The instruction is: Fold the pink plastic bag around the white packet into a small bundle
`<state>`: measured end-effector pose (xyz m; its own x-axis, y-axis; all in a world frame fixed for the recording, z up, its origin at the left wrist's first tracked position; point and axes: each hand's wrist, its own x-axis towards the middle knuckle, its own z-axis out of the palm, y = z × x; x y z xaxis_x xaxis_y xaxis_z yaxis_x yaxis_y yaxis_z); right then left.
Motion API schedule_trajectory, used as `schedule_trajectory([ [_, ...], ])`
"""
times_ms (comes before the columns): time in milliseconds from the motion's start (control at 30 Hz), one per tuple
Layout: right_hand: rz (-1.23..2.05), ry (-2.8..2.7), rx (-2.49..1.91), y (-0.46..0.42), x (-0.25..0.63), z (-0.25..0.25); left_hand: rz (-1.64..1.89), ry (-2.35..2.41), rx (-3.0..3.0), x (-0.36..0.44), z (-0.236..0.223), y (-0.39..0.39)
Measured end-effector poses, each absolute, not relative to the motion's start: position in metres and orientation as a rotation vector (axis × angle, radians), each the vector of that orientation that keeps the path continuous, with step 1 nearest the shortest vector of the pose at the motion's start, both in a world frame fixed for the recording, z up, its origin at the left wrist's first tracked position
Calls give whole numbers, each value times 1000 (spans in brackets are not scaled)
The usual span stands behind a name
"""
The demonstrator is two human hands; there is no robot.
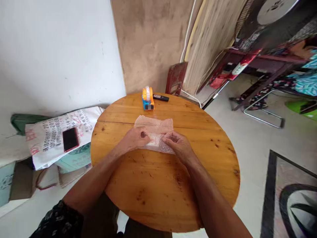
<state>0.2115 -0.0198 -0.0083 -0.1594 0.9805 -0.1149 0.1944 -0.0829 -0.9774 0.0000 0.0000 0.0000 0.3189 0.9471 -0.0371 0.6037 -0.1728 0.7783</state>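
Observation:
A sheet of clear bubble wrap (156,124) lies on the round wooden table (153,185), its near part folded over. Something pale with a faint reddish mark shows through the folded layer; its kind I cannot make out. My left hand (135,138) pinches the left end of the fold, thumb against curled fingers. At the right end, my right hand (178,144) grips the wrap between thumb and fingers. Beyond the sheet stands an orange and blue tape dispenser (148,98) with a roll of clear tape, and a black remote control (160,97) lies beside it.
A red-framed phone (70,139) rests on a printed white sack (55,130) left of the table. Behind the table is a dark red wooden chair (176,78). A fan (272,23) and a dark red desk (267,59) stand at the right.

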Motion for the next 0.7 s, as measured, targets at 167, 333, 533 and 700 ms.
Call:
schedule_trajectory([
  [167, 1343, -1405, -1437, -20, 211, -17, 675, 1314, 1831, 5, -7, -2],
  [333, 1420, -1309, -1470, -21, 210, -14, 741, 1180, 1646, 3, -9, 1],
  [533, 1545, -1236, -1578, -22, 209, -10, 766, 1119, 1695, -3, -11, 3],
  [700, 1365, -1415, -1690, -18, 218, -17, 742, 1117, 1697, -4, -14, 5],
])
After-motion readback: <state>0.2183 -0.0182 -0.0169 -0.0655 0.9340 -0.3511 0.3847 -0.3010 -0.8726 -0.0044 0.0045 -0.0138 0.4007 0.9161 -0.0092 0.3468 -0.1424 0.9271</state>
